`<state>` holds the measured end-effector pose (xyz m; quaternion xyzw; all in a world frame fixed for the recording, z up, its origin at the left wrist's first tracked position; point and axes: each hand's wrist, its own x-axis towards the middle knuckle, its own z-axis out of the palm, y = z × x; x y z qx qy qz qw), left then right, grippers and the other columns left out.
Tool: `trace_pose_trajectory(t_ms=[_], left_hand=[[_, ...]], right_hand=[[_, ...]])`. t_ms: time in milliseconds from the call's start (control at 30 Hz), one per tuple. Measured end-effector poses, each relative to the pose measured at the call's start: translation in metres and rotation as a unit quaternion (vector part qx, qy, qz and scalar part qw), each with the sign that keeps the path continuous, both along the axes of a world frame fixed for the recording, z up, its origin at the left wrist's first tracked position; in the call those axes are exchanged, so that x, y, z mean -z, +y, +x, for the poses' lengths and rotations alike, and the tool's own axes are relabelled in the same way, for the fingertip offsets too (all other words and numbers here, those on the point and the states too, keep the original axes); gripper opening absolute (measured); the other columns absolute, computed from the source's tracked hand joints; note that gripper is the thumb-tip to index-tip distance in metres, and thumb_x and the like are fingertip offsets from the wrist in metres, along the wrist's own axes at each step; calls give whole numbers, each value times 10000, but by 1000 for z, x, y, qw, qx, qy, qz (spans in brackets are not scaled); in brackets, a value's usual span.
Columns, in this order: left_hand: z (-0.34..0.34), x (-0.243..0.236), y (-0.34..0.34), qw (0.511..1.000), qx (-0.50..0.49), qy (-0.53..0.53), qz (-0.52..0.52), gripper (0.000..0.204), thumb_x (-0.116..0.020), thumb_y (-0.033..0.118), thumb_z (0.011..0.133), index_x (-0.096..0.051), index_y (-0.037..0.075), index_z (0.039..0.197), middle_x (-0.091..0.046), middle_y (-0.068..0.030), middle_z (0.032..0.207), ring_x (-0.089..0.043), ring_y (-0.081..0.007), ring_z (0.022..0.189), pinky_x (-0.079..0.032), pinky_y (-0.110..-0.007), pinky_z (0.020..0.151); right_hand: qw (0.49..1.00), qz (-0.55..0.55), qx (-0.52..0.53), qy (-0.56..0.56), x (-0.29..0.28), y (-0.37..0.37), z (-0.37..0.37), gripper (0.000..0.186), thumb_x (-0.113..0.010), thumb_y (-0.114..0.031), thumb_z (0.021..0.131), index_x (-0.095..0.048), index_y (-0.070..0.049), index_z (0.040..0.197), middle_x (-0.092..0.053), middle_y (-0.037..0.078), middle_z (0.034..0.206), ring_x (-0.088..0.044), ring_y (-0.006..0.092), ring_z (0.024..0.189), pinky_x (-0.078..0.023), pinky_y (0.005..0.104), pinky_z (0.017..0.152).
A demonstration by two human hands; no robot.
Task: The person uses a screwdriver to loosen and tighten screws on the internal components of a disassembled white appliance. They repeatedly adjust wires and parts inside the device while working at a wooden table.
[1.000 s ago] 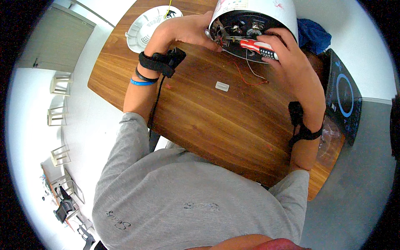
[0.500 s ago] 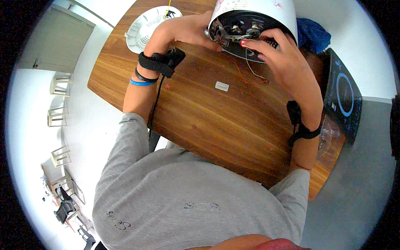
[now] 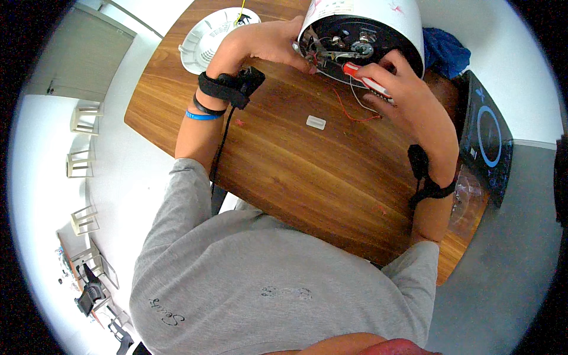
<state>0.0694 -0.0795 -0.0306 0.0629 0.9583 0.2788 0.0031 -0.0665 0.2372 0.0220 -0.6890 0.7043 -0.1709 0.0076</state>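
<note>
A white drum-shaped appliance (image 3: 365, 18) with pink flower prints, like a rice cooker, lies on its side at the far edge of the table. Its open dark underside faces me and shows wires and metal parts. My left hand (image 3: 273, 42) grips its left rim, with fingertips beside the wiring; exactly what they pinch is partly hidden. In my closed right hand (image 3: 408, 97) is a tool with a red-and-white handle (image 3: 368, 77), held at the lower right of the opening; its working end cannot be made out. Thin red and white wires (image 3: 354, 118) hang down onto the table.
A round white vented cover (image 3: 204, 50) with a yellow wire lies on the wooden table (image 3: 284, 171) at the far left. A small white piece (image 3: 316, 122) sits mid-table. At right are a black panel with a blue ring (image 3: 489, 136), dark blue cloth (image 3: 444, 50) and a clear bag (image 3: 470, 195).
My right hand has drawn the red-and-white tool slightly down and right, out of the opening, showing more of its handle. My left hand stays almost still at the rim.
</note>
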Motion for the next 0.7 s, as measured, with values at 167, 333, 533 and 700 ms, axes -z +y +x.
trace_pose_trajectory(t_ms=[167,333,533,700], left_hand=[[4,-14,10,1000,-3,-12,8,796,-903,258,855,-522,102,1536,-597,-142,1511,-554,-273,1389,-431,-394,1184],[5,-11,11,1000,-11,-6,5,733,-899,252,866,-564,100,1499,-676,-116,1427,-613,-243,1306,-456,-384,1158],[2,-12,10,999,-1,-35,20,686,-888,245,884,-584,93,1480,-695,-95,1402,-617,-214,1290,-460,-379,1152],[3,-5,4,1000,-4,-14,8,741,-895,247,873,-553,96,1512,-664,-110,1442,-596,-232,1324,-447,-378,1166]], right_hand=[[999,-47,-10,-25,4,-7,3,448,-786,-38,867,-654,-126,1286,-556,149,1183,-632,383,1095,-540,423,926],[992,-112,12,58,5,-4,-4,474,-796,-66,838,-636,-97,1284,-577,169,1203,-627,398,1128,-552,443,966],[995,-65,40,65,5,0,-10,395,-761,-101,906,-620,-89,1274,-630,154,1182,-657,398,1089,-563,466,901],[991,-4,92,101,-8,0,6,307,-708,-235,972,-639,-194,1269,-657,134,1145,-696,426,942,-584,498,755]])
